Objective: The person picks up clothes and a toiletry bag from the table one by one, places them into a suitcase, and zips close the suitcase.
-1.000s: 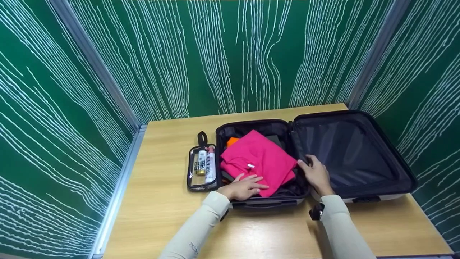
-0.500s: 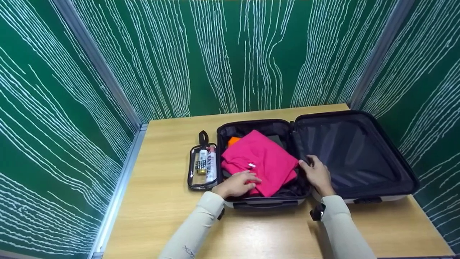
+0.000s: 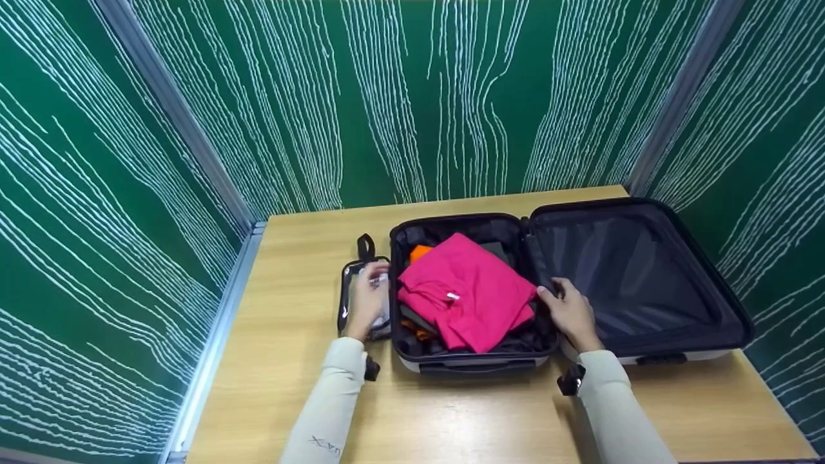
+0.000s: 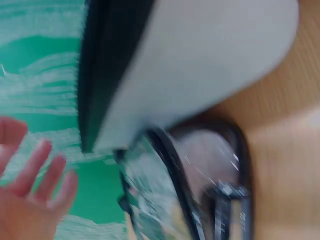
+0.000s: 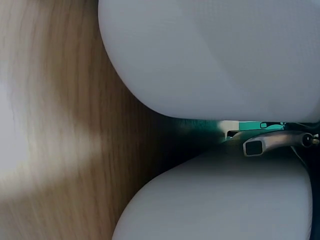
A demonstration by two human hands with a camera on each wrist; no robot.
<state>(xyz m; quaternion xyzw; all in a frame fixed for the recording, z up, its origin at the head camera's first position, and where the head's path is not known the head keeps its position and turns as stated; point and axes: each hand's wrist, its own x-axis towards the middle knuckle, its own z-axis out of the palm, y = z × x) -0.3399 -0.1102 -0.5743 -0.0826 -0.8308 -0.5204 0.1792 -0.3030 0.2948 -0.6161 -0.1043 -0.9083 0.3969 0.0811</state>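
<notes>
My left hand (image 3: 366,299) is over the clear, black-edged toiletry pouch (image 3: 346,316), fingers spread and slightly bent, holding nothing. In the left wrist view its fingers (image 4: 37,172) stay apart from the pouch (image 4: 167,175). Bottles inside the pouch are mostly covered by the hand or blurred. To its right, the suitcase (image 3: 474,361) lies open with a folded pink garment (image 3: 477,283) on top of other clothes. My right hand (image 3: 570,316) grips the suitcase's inner edge between base and lid, thumb beside the garment's corner. The right wrist view hides that hand.
The suitcase lid (image 3: 612,270) lies spread open on the right of the wooden table (image 3: 290,386). Orange cloth (image 3: 420,252) shows under the pink garment. Green walls (image 3: 451,103) with white streaks enclose the table. A zipper pull (image 5: 265,145) hangs between the white shells.
My left hand has lifted off the pink garment and moved left over the toiletry pouch. The garment's lower left side is now uncovered. My right hand has stayed in place.
</notes>
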